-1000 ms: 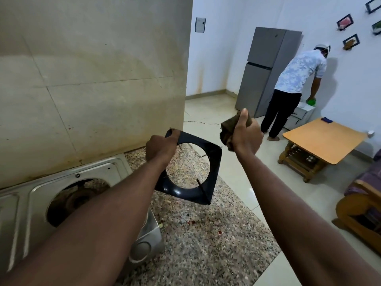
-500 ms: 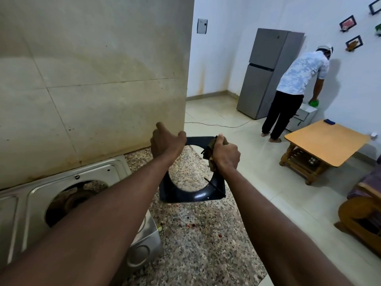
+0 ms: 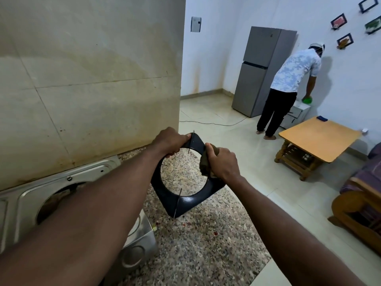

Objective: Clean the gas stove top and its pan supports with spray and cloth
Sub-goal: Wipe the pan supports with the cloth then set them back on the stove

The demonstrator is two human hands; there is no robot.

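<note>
Black pan support (image 3: 185, 201) hangs tilted between both hands, above the speckled counter (image 3: 206, 244). Left hand (image 3: 171, 141) grips its top corner, fingers curled round the rim; right hand (image 3: 223, 164) clutches a brown cloth (image 3: 204, 165) against its right edge. Steel stove top (image 3: 97, 172) lies under the left forearm.

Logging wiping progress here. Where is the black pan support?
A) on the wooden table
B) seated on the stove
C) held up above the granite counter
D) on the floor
C: the left hand grips the pan support at its top corner, while the right hand presses a cloth against its edge, above the counter.
</note>
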